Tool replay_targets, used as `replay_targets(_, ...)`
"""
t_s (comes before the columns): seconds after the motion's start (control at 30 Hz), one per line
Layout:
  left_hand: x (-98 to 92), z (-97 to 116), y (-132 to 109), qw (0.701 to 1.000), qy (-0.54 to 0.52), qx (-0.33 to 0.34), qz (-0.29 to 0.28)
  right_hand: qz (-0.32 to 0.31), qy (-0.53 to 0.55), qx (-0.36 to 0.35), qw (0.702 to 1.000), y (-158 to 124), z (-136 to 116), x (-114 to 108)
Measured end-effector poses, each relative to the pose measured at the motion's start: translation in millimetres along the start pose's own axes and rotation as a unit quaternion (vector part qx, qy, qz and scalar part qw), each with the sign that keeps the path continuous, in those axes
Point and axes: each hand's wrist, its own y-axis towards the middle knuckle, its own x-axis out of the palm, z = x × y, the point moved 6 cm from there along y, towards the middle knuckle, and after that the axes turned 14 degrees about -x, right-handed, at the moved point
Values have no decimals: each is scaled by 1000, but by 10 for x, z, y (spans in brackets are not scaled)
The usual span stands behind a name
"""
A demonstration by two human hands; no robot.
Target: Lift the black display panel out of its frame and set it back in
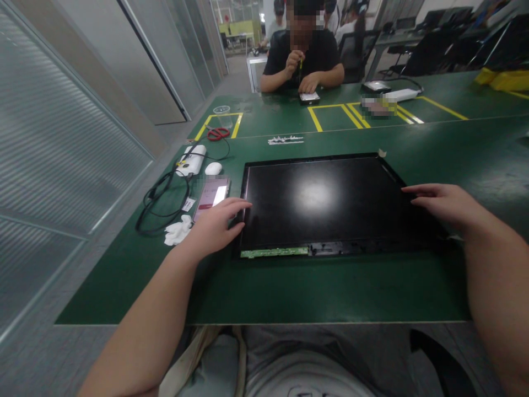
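Note:
A black flat display panel point(318, 201) lies face up on the green table point(289, 292), with a thin green circuit strip point(273, 252) along its near edge. My left hand point(217, 223) rests at the panel's left edge, fingers stretched out and touching the frame. Over at the panel's right edge lies my right hand point(444, 204), fingers extended flat and together. Neither hand holds anything.
A phone point(211, 196), white tissue point(177, 231), black cable point(159, 201), white mouse point(213, 168) and white box point(192, 159) lie left of the panel. Red scissors point(217, 133) and a plastic cup point(223, 114) sit farther back. Opposite, a person in black point(303, 58) works at a small device point(309, 97).

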Motion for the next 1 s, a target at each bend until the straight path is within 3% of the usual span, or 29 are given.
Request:
replay_targets(0.3, 19, -10, 1, 999, 20, -30, 8, -13, -13, -12, 1000, 21, 15, 22)
replay_targets(0.57, 202, -60, 45, 999, 7, -35, 27, -26, -43, -32, 998, 76, 63, 32)
replay_targets(0.73, 260, -120, 54, 996, 5, -86, 39, -49, -48, -63, 996, 159, 153, 42)
replay_targets(1.0, 303, -113, 90, 994, 4, -108, 0, -45, 8, -92, 995, 251, 343, 40)
